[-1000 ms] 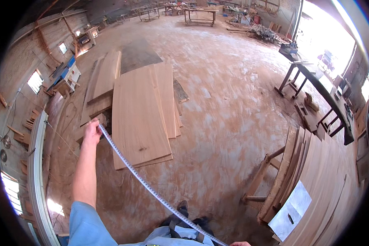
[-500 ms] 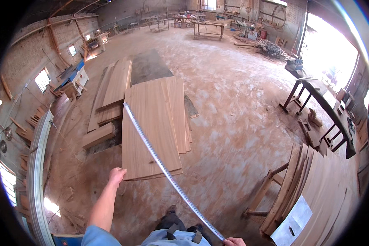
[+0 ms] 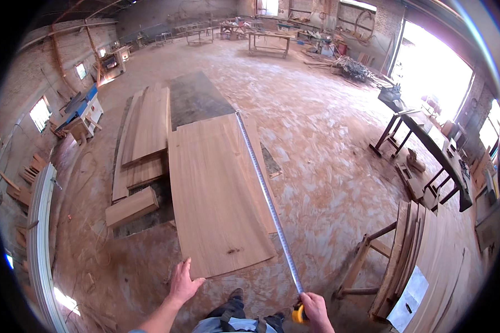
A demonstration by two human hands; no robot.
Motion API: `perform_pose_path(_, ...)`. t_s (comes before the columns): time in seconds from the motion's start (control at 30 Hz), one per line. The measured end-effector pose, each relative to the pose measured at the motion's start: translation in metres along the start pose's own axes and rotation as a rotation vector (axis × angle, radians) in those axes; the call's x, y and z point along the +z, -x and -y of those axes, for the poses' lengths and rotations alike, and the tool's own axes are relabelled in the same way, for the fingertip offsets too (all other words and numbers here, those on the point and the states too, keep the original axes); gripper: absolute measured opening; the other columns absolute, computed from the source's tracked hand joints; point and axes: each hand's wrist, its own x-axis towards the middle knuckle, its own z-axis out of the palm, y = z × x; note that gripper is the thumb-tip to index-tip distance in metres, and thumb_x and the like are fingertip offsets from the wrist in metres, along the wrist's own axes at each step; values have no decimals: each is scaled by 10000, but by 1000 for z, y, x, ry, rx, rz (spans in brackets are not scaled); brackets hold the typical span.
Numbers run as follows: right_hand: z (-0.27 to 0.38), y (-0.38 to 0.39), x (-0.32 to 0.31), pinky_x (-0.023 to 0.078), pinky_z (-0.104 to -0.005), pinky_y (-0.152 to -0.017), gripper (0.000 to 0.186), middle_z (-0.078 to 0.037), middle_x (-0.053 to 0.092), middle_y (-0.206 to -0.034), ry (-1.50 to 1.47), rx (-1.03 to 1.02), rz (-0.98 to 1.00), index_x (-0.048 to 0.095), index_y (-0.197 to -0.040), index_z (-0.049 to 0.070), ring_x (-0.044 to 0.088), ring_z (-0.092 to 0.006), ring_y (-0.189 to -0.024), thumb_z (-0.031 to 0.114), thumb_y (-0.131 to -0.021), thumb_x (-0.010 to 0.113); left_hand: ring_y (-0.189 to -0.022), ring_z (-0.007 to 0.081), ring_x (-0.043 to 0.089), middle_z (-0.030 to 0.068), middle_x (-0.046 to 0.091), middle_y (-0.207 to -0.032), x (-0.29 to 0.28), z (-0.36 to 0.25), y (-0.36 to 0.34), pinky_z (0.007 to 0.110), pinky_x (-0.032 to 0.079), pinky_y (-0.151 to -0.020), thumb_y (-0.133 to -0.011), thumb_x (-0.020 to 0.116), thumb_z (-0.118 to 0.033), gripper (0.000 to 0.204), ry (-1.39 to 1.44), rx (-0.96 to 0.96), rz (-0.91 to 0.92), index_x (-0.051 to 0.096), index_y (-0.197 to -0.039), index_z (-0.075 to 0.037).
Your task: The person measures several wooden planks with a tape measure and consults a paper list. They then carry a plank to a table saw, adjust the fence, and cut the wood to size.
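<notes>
My right hand point(image 3: 314, 311) is closed around a yellow tape measure point(image 3: 299, 314) near the lower edge. Its long pale blade point(image 3: 266, 194) runs out along the right side of a wide wooden board point(image 3: 216, 194), and the blade's tip is by the board's far right corner. This board lies on top of other boards and has a dark knot near its close end. At the near left corner my left hand point(image 3: 184, 284) has its thumb and forefinger apart, beside or touching the board's edge; I cannot tell which.
More boards point(image 3: 150, 125) and a thick wooden block point(image 3: 131, 207) lie to the left. At the right, planks on a stand point(image 3: 428, 261) carry a white sheet point(image 3: 409, 299) with a small dark object. A dark bench point(image 3: 436, 139) stands beyond. Long metal profiles point(image 3: 39, 244) line the left.
The tape's tip has moved from the board's far left corner to its far right. My left hand's fingers have spread at the near corner. The tape measure's yellow case has come into view.
</notes>
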Motion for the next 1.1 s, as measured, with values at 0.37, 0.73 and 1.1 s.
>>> perform_pose_path(0.37, 103, -78, 52, 486, -367, -699, 355, -201, 648, -731, 46, -49, 21, 683, -868, -45, 636, -257, -711, 277, -844, 536, -976, 376, 586, 192, 572, -1079, -3, 9, 2, 441, 508, -817, -711, 800, -313, 743, -1, 48, -86, 470, -1311, -23)
perform_pose_path(0.73, 119, -110, 69, 487, -335, -643, 331, -103, 641, -722, 104, -68, 29, 684, -872, -44, 602, -178, -661, 259, -872, 550, -946, 178, 619, 120, 617, -1112, 6, 44, -8, 322, 521, -696, -709, 771, -62, 674, 938, -175, -214, 471, -1309, -7)
perform_pose_path(1.1, 97, -60, 78, 506, -289, -641, 313, -54, 663, -734, 4, 85, 132, 679, -888, -36, 616, -129, -660, 254, -916, 564, -713, 79, 554, 25, 596, -918, -15, 35, -14, 211, 461, -507, -736, 648, 11, 339, 932, -423, 36, 498, -1032, -57)
